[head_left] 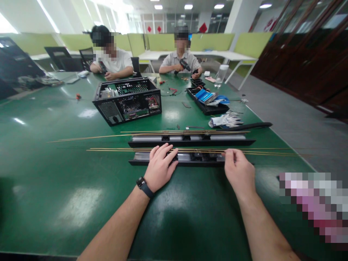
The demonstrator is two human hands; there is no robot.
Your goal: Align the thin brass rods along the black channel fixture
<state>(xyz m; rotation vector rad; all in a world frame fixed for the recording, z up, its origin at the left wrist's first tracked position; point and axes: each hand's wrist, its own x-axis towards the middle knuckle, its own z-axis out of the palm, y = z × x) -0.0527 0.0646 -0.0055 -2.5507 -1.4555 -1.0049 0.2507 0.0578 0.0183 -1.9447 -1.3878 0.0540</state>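
Observation:
Two long black channel-shaped bars with silvery and black inner pieces lie side by side on the green table. My left hand [163, 163] rests with spread fingers across the nearer black bar [187, 164], over the thin brass-coloured rods [108, 149] that run along it. At that bar's right end my right hand [239, 166] has thumb and fingers pinched together on the rods; how many are between them is hidden. More brass-coloured rods lie over the farther black bar [190, 143], untouched by either hand.
An open black computer case [127, 101] stands at the back left. A black tray [209, 107] with blue items and white-grey gloves [225, 120] lie back right. Across the green table [67, 174] sit two people, one holding a power drill [185, 65]. A pixelated patch covers the right edge.

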